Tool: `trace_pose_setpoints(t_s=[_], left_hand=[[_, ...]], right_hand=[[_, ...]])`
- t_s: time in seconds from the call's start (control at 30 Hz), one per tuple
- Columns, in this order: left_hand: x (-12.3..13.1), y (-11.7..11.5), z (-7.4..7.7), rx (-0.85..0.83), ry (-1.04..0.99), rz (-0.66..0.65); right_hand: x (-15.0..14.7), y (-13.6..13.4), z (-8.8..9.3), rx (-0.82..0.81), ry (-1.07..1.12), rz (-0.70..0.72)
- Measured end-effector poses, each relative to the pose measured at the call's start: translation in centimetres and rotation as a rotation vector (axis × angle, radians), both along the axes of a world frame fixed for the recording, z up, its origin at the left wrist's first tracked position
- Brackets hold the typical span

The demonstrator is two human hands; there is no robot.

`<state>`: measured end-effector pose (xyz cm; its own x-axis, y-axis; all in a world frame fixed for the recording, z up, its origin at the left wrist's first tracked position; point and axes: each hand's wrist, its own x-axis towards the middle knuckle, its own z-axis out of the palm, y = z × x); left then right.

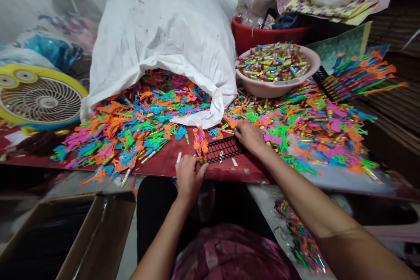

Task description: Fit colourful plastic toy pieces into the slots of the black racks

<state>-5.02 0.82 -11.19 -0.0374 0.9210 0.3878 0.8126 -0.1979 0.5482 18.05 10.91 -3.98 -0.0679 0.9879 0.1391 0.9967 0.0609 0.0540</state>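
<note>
A black plastic grid-like rack (226, 149) lies on the red tabletop in front of me. My left hand (190, 176) pinches its left end, thumb and fingers close together. Orange and pink plastic pieces with tube-shaped stems (201, 142) stand in the rack beside those fingertips. At the opposite end, my right hand (250, 136) has its fingers curled over the rack's far corner; its fingertips are partly hidden. Loose coloured plastic pieces (275, 133) lie right beside that hand.
A white sack (167, 22) spills a colourful heap (131, 127) across the table. A pink basin (272, 89) holds small wrapped tubes. Filled racks (357, 76) lean at the right. A yellow fan (46, 98) stands left; an open cardboard box (98, 232) sits below.
</note>
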Motion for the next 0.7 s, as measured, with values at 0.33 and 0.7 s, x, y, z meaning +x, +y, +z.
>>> trace_pose_setpoints(t_s=[0.33, 0.7], left_hand=[[0.2, -0.1, -0.6, 0.056, -0.097, -0.014], [0.9, -0.6, -0.3, 0.020, -0.101, 0.004]], right_hand=[[1.4, -3.7, -1.8, 0.139, 0.970, 0.100], [-5.2, -9.5, -5.0, -0.008, 1.296, 0.093]])
